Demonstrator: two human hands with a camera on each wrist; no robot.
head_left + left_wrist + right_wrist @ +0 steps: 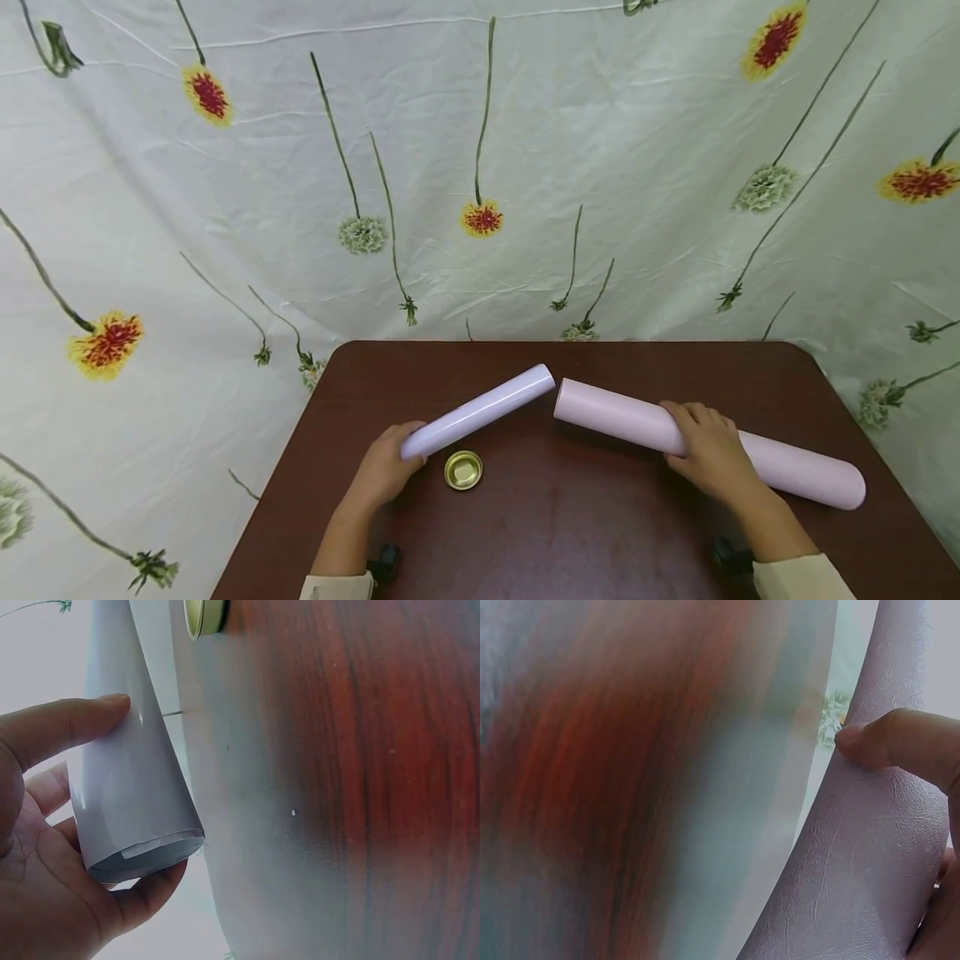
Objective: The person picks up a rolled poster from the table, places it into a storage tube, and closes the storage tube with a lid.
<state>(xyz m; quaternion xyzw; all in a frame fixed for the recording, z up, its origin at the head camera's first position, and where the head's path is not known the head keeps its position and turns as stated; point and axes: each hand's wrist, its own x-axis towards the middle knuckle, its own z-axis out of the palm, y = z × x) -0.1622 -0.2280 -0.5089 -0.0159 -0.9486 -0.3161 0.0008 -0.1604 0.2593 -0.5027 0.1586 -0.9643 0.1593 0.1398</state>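
Note:
In the head view my left hand grips the near end of a glossy pale lilac paper roll, which slants up to the right. The left wrist view shows the hollow end of this roll, with the thumb on one side and fingers behind and under it. My right hand holds a longer, thicker pale pink roll around its middle. Up close in the right wrist view, that roll's surface looks finely creased under the thumb. The far ends of both rolls come close together near the table's centre.
A small round gold-coloured dish or lid lies on the dark brown table, just right of my left hand. Behind the table hangs a white cloth with printed flowers. Dark straps show at both wrists.

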